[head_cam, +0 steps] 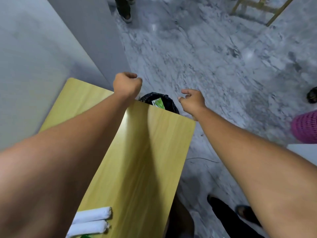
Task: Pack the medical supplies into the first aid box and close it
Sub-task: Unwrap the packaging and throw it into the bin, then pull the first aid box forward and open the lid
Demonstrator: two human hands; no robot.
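Note:
Both my arms reach forward over a yellow wooden table (145,152). My left hand (127,85) hovers past the table's far edge with its fingers curled into a fist, and nothing shows in it. My right hand (192,100) hangs beyond the far right corner with loosely curled fingers, index and thumb slightly extended, holding nothing. Two white gauze rolls (92,220) lie side by side at the near edge of the table, partly under my left forearm. The first aid box is not in view.
A black-lined bin (159,102) with a green wrapper inside stands on the marble floor just past the table's far edge. A grey wall runs along the left. A pink basket (305,127) sits at the right edge. A person's feet (125,12) show at the top.

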